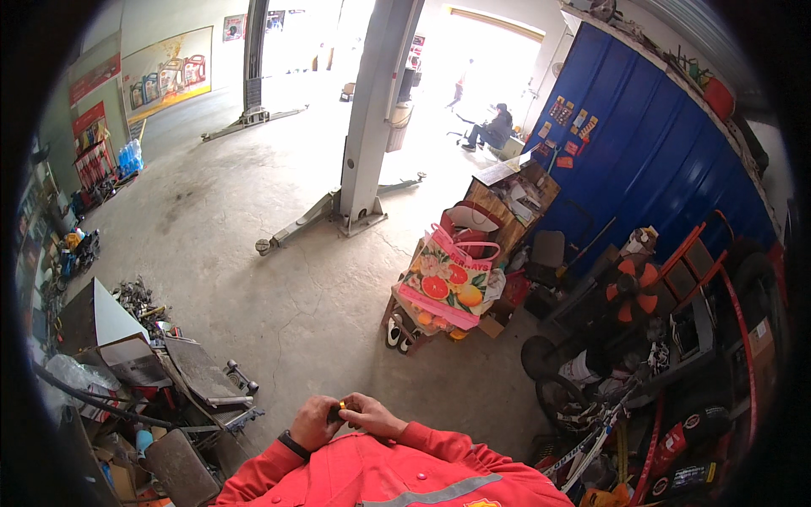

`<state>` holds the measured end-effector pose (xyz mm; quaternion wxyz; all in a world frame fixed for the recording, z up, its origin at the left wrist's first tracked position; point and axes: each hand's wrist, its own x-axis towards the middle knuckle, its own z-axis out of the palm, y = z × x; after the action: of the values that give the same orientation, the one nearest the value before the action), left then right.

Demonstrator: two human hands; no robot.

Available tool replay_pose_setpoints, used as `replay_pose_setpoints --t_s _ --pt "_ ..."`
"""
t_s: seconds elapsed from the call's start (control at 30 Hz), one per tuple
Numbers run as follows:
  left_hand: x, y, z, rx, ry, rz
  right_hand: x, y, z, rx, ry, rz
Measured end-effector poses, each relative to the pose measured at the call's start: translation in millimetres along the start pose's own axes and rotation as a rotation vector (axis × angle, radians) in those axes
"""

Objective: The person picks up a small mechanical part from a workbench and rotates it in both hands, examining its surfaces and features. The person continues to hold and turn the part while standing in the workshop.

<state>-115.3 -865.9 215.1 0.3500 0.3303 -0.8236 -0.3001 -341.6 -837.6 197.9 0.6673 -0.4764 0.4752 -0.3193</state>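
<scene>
Close in front of my red jacket (372, 473), both hands meet at the lower middle of the head view. My left hand (315, 424), with a dark band on its wrist, has its fingers curled in. Beside it, the fingers of my right hand (373, 417) pinch together from the other side. Between the fingertips shows a small yellow object (342, 406), with something dark next to it. Its kind is too small to make out, and the fingers cover most of it. Both hands are closed around it.
A vehicle lift post (367, 127) rises from the concrete floor. A fruit-printed bag (448, 279) sits on a cluttered stand at the right. Scrap and boxes (127, 359) lie at the left. A bicycle (591, 439) and an orange fan (632, 289) stand at the right. Someone sits farther back (494, 128).
</scene>
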Motion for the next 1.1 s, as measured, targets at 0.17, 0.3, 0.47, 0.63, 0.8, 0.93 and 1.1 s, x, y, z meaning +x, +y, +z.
replay_pose_setpoints --t_s 0.17,0.3,0.47,0.63,0.8,0.93,1.1 --pt "2 1 -2 0.008 0.006 -0.019 4 13 6 -0.077 0.096 -0.204" --pt "4 2 -2 0.020 0.001 0.002 2 11 4 -0.010 0.066 -0.162" --pt "4 2 -1 0.023 0.006 0.021 -1 0 3 0.036 0.039 -0.051" --pt "5 1 0 0.036 0.017 0.034 -2 0 2 0.056 0.045 -0.053" --pt "7 2 -1 0.092 0.014 0.028 6 12 5 0.017 0.085 -0.173" --pt "4 4 -4 0.070 0.104 -0.038 6 13 4 -0.045 0.133 -0.268" --pt "-6 -4 -11 -0.196 0.053 -0.300 2 9 2 -0.009 0.106 -0.278"
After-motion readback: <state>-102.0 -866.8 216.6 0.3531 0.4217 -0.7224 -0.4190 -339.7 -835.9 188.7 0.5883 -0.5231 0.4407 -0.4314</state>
